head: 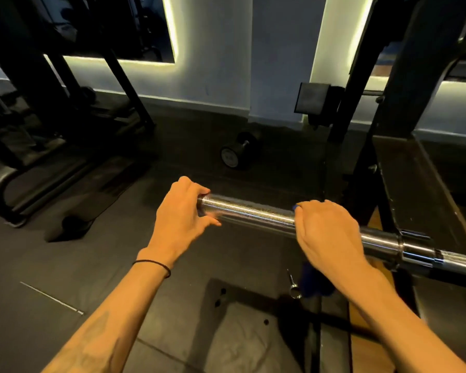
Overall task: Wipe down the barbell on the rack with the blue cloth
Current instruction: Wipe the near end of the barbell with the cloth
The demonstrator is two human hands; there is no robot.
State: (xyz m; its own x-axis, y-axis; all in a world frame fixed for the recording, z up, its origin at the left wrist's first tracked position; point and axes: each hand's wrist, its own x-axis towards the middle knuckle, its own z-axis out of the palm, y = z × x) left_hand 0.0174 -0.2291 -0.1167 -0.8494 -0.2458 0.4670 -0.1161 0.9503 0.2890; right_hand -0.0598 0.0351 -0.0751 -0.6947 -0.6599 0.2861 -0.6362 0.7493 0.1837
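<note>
Chrome barbell [253, 211] end gripped by left hand [183, 211], right hand [331, 232] clutching blue cloth [296, 207] around it

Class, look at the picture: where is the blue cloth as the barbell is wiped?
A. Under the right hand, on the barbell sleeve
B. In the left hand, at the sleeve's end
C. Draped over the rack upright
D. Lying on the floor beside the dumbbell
A: the blue cloth peeks out from under the right hand, which is wrapped over the barbell; the left hand grips the bare end.
</note>
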